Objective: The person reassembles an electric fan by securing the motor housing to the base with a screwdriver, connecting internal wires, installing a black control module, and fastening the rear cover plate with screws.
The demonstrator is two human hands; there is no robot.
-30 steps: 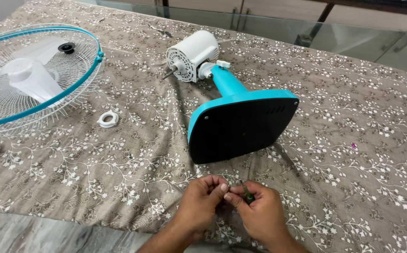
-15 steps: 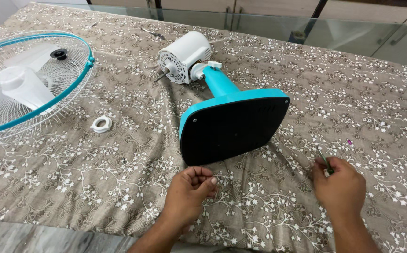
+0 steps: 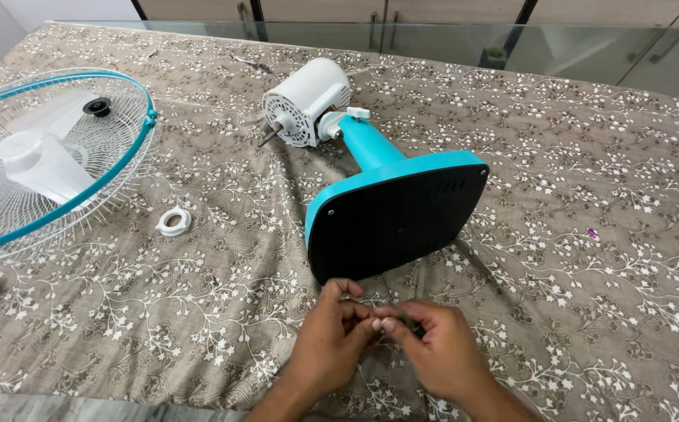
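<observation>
My left hand [image 3: 333, 332] and my right hand [image 3: 439, 348] meet fingertip to fingertip over the patterned cloth, just in front of the fan's black base plate [image 3: 398, 223]. A thin dark green tool [image 3: 411, 324] sits pinched in my right fingers. My left fingers are closed at its tip; whatever small thing they pinch is too tiny to tell. The fan lies on its side: a blue stand [image 3: 374, 148] leads up to the white motor [image 3: 304, 101] with its bare shaft pointing left.
A white wire guard with a blue rim [image 3: 58, 195] holds the clear fan blade [image 3: 39, 164] and a black cap [image 3: 97, 105] at the left. A white plastic ring nut [image 3: 174, 221] lies on the cloth. Bare glass tabletop [image 3: 589, 55] shows at the back.
My right hand swung out to the right with the green tool half a second ago, and has come back to meet my left hand in front of the base.
</observation>
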